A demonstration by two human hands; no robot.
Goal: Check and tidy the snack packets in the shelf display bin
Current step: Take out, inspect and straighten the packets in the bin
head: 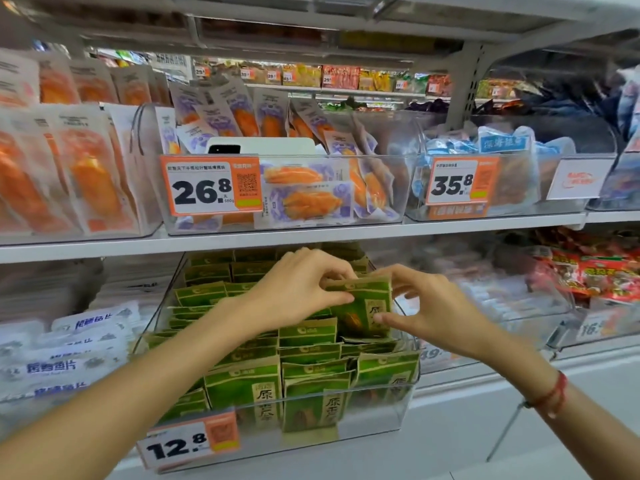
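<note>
A clear plastic display bin [377, 415] on the lower shelf holds several green snack packets standing in rows. One green packet [367, 306] is lifted above the rows near the bin's right side. My left hand [301, 289] pinches its upper left corner and edge. My right hand [429, 306] grips its right side, thumb on the front. An orange price tag reading 12.8 [188, 443] hangs on the bin's front.
The upper shelf carries a clear bin of purple and orange packets [311, 199] tagged 26.8, with a white phone [259, 146] resting in it. A bin tagged 35.8 [460, 183] sits to its right. White packets [69, 358] lie left of the green bin, red packets [595, 275] far right.
</note>
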